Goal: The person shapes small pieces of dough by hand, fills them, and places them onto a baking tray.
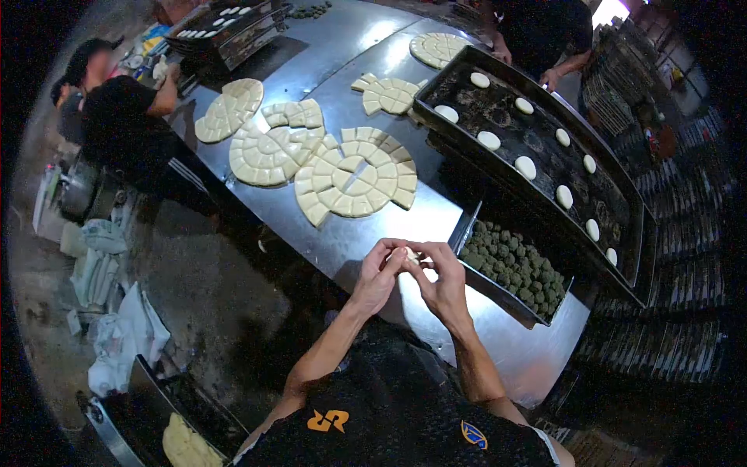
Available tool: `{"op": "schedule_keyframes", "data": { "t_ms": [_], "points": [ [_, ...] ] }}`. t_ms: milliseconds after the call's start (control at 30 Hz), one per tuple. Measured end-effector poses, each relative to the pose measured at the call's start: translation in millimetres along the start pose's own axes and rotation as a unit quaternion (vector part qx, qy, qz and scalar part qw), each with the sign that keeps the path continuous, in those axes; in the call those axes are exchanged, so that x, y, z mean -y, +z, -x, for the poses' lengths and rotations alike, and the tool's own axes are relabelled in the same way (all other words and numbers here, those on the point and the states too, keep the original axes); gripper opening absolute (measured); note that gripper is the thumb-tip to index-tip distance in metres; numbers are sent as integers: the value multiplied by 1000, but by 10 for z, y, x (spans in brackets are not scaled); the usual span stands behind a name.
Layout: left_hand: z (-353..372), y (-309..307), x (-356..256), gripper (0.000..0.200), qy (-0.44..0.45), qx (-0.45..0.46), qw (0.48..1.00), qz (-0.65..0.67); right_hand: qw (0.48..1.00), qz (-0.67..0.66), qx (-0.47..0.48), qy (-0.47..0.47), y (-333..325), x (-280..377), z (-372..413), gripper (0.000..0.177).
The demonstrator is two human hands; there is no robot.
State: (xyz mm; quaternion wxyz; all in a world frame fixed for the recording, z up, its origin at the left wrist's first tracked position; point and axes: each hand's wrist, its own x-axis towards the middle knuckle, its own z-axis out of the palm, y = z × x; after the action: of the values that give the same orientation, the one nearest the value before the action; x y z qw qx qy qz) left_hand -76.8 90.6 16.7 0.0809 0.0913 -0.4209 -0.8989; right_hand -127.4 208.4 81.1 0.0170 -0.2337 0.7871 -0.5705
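Observation:
My left hand and my right hand meet above the metal table, fingers closed around a small pale piece of dough, mostly covered by the fingertips. Beyond them lie flat rounds of dough cut into segments, the nearest one with a narrow gap near its centre. To the right of my hands, a metal tray holds many dark green balls. Past it, a large black baking tray carries several white dough discs set apart from one another.
A co-worker in dark clothes stands at the left side of the table; another person's hands are by the black tray's far edge. Stacked trays sit at the back left. Yellowish dough lies in a container at lower left.

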Motion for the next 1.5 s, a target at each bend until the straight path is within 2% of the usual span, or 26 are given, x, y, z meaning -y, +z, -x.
{"op": "schedule_keyframes", "data": {
  "t_ms": [67, 167, 333, 400, 433, 467, 500, 533, 633, 700, 767, 800, 867, 967, 1033, 1067, 1133, 1167, 1200, 1233, 1267, 1300, 1333, 1400, 1467, 1500],
  "points": [
    [-33, -16, -39, 18, 6, 15, 1000, -8, 998, 33, 31, -36, -24, -161, 34, 13],
    [-70, -115, 17, 14, -63, 7, 996, 59, 997, 47, 31, -61, -9, -183, 35, 14],
    [-79, -112, 89, 19, -9, -10, 999, 41, 996, 59, 50, -46, -28, -93, -2, 15],
    [-128, -243, 109, 25, 1, -39, 978, -206, 991, 116, 39, -61, 93, -443, 73, 10],
    [-135, -252, 84, 30, 32, -130, 955, -264, 981, 174, 71, -49, 168, -865, 183, 9],
    [-163, -307, 57, 34, 121, -156, 940, -277, 967, 230, 99, -39, 223, -1271, 273, 8],
    [-141, -394, -32, 34, 109, -169, 938, -281, 972, 214, 93, -32, 241, -1443, 300, 11],
    [-103, -476, -131, 34, 100, -185, 936, -282, 971, 217, 97, -36, 184, -1338, 174, 11],
    [48, -711, -287, 33, 87, -241, 930, -262, 933, 315, 22, -173, 50, -744, -299, 22],
    [160, -906, -236, 34, 77, -292, 923, -239, 937, 307, -51, -157, 17, -241, -550, 30],
    [227, -1060, -106, 34, 66, -311, 919, -232, 941, 300, -116, -106, 206, -225, -636, 38],
    [261, -1080, -70, 34, 38, -337, 918, -203, 914, 377, -113, -97, 430, -549, -606, 35],
    [238, -999, -170, 34, -18, -396, 899, -185, 896, 433, 68, -73, 895, -1537, -245, 32],
    [19, -1418, -5, 36, 2, -417, 875, -244, 921, 377, 82, -52, 939, -1381, -352, 30],
    [-397, -1904, 90, 41, 16, -476, 768, -428, 922, 366, 93, -91, 943, -1533, -394, 30],
    [-525, -2125, 169, 41, 23, -467, 772, -430, 918, 361, 111, -121, 894, -1602, -382, 30],
    [-923, -2255, 159, 47, -62, -446, 828, -335, 932, 322, 165, -18, 676, -1439, -347, 33],
    [-1000, -2120, 184, 50, 6, -527, 764, -372, 919, 324, 224, 0, 521, -1469, -306, 36],
    [-1005, -1773, 18, 49, 37, -544, 765, -344, 904, 317, 281, 60, 389, -1477, -261, 36],
    [-1098, -1877, 69, 50, 19, -549, 730, -406, 900, 309, 309, -3, 195, -1503, -170, 31],
    [-1035, -1532, -176, 49, 33, -538, 746, -392, 904, 313, 290, 2, 63, -1508, -164, 31],
    [-1097, -1525, -157, 48, 73, -549, 736, -388, 899, 284, 334, 3, -56, -1474, -154, 33],
    [-1250, -1839, 105, 43, 198, -555, 727, -353, 890, 253, 380, 3, -170, -1395, -166, 36],
    [-1216, -1884, 151, 38, 227, -547, 710, -381, 912, 211, 350, 29, -428, -1133, -351, 36],
    [-948, -1726, 103, 36, 177, -475, 780, -368, 935, 164, 291, 117, -707, -365, -671, 36],
    [-773, -1677, 143, 35, 155, -445, 785, -403, 957, 159, 233, 73, -799, -403, -853, 32]
  ]
}}
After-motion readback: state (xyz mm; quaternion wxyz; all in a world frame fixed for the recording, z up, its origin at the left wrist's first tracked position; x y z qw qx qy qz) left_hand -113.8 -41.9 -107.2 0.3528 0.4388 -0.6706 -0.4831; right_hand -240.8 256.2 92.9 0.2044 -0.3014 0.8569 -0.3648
